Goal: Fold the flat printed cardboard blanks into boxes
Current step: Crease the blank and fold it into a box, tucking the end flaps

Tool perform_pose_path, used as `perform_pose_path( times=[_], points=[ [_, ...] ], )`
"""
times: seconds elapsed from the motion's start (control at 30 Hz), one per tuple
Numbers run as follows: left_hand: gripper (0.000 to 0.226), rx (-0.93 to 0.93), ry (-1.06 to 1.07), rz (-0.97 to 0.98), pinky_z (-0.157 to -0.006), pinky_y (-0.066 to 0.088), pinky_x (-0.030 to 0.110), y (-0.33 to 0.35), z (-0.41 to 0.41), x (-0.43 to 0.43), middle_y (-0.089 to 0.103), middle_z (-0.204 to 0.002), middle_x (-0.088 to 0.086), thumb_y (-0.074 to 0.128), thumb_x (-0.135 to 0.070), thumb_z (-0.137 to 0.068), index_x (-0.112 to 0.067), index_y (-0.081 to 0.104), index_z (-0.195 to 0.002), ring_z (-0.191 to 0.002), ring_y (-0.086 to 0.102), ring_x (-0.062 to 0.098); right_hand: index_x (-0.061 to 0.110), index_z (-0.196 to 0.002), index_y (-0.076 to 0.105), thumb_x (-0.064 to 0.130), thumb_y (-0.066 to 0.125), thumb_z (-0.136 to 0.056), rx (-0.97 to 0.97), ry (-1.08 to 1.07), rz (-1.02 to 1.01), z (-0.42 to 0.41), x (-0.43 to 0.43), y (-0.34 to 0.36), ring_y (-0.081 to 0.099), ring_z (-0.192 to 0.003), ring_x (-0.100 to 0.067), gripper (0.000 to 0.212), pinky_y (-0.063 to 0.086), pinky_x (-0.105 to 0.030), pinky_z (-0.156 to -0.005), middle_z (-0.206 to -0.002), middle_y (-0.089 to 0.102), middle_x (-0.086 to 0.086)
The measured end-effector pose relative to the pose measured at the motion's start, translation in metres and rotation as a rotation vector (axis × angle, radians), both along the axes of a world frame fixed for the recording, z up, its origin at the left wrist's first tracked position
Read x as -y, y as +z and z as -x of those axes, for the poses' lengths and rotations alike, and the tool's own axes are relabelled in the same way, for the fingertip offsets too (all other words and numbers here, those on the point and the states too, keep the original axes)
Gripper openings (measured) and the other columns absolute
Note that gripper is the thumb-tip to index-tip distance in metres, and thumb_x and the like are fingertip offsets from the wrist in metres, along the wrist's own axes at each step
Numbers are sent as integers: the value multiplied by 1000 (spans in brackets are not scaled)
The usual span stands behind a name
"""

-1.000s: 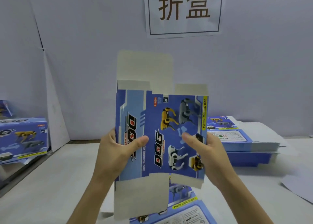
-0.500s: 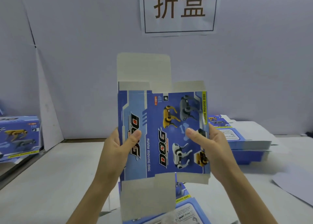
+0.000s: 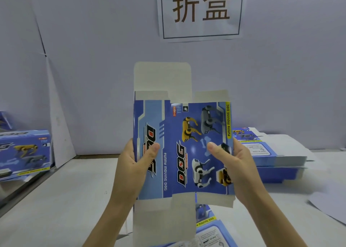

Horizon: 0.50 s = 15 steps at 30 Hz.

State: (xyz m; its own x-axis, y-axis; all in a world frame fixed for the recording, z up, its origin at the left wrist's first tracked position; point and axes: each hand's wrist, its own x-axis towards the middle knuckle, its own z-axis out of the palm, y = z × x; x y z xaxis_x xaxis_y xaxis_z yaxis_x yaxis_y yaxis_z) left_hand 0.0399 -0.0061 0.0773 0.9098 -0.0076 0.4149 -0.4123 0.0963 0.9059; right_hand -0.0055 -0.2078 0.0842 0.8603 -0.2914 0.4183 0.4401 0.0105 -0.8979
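Observation:
I hold a blue printed cardboard blank (image 3: pixel 179 149) upright in front of me, above the table. It shows toy dogs and "DOG" lettering turned sideways. Its grey unprinted flaps stick out above and below. My left hand (image 3: pixel 136 162) grips the blank's left edge, thumb on the printed face. My right hand (image 3: pixel 234 162) grips the right edge in the same way. The fingers of both hands are hidden behind the card.
A stack of flat blanks (image 3: pixel 271 153) lies on the white table (image 3: pixel 65 200) at the right. Another blank (image 3: pixel 211 230) lies below my hands. A folded box (image 3: pixel 24 153) stands at the left. A paper sign (image 3: pixel 201 11) hangs on the grey wall.
The blank has shifted slightly right and lower in my view and now faces me more squarely. Both hands keep their grip on its edges.

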Motion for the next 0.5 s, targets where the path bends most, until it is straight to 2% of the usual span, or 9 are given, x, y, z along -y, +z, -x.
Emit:
perform_pose_path(
  times=[0.1,0.2,0.27,0.37,0.43,0.47,0.5],
  points=[
    [27,8,3,1,-49,54,21,0,0,1,73,-87,-12,61,-41,-75,-32,55,-100,-77,73,13,21,-87,62,29,66,-79,23,-33,32,0,0,1,68,-62,-5,12,47,-11,-49,-69,73,5],
    [30,75,22,1,-50,53,17,1,4,5,71,-88,-17,63,-42,-72,-33,53,-99,-80,72,9,22,-87,61,23,65,-84,86,-33,20,4,-3,5,67,-59,-3,5,46,-10,-48,-69,74,4],
    [42,142,0,-6,-57,55,16,3,8,5,70,-96,-19,69,-44,-67,-35,53,-105,-87,71,7,21,-90,62,26,66,-80,126,-5,10,6,-7,6,71,-62,-11,11,49,-14,-49,-73,75,-1],
    [64,219,-65,-111,-65,53,9,7,9,2,67,-103,-28,77,-45,-58,-43,47,-113,-93,65,-7,21,-91,63,32,67,-76,140,73,31,8,-12,7,70,-60,-19,19,49,-20,-44,-72,73,-10],
    [70,231,-53,-169,-74,54,12,8,6,-2,65,-103,-30,84,-47,-56,-43,45,-114,-94,64,-7,26,-87,63,44,72,-76,117,96,135,6,-12,5,67,-64,-20,23,49,-26,-47,-74,71,-9],
    [71,238,-46,-187,-76,55,15,8,4,-5,65,-103,-28,88,-48,-57,-41,45,-113,-95,65,-4,27,-86,62,55,70,-75,74,114,106,5,-10,5,63,-68,-17,31,49,-29,-51,-73,69,-4],
    [73,264,-59,-209,-77,55,17,8,4,-8,66,-105,-25,88,-48,-55,-39,45,-113,-96,65,0,28,-89,63,64,59,-77,48,173,46,6,-8,5,61,-72,-13,38,49,-27,-58,-76,68,3]
  ],
)
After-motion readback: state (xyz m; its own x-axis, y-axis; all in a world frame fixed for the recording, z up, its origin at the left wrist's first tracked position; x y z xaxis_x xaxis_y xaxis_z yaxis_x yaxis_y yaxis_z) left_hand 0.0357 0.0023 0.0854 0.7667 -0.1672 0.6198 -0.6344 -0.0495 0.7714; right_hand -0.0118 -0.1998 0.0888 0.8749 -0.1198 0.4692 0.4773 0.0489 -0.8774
